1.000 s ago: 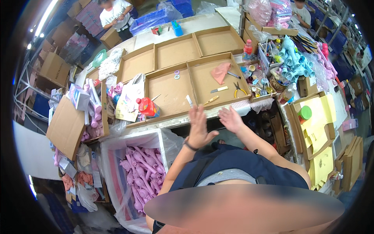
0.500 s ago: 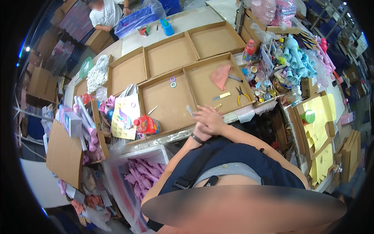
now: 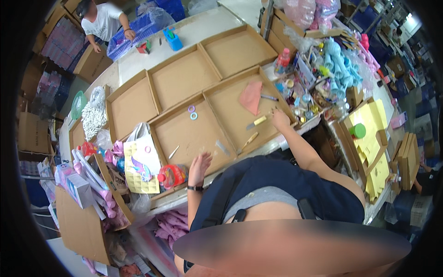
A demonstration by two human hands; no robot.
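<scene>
My left hand (image 3: 200, 167) is open, its fingers held out above the near edge of a cardboard tray (image 3: 173, 131), beside a red bottle (image 3: 174, 176). My right hand (image 3: 279, 120) is at the near right of the adjoining tray, its fingers curled over the yellow-handled pliers, which it mostly hides. Left of it lie a knife with a yellow handle (image 3: 260, 120) and a slim tan-handled tool (image 3: 251, 139). Farther back are a pink cloth (image 3: 250, 98) and a pen (image 3: 268, 97). A purple ring (image 3: 191, 109), a light-blue ring (image 3: 194, 116) and a thin white stick (image 3: 174, 151) lie in the left tray.
More cardboard trays (image 3: 184, 69) stand behind. Small jars and light-blue toy parts (image 3: 339, 62) crowd the right. White pieces (image 3: 94, 117) are piled at left, near a unicorn-printed sheet (image 3: 140, 168). Across the table a person (image 3: 102, 22) reaches into a blue crate (image 3: 138, 37).
My clasped hands have parted. The left moved left and opened; the right went right, onto the pliers. The view shifted, and the other person's hand moved over the crate.
</scene>
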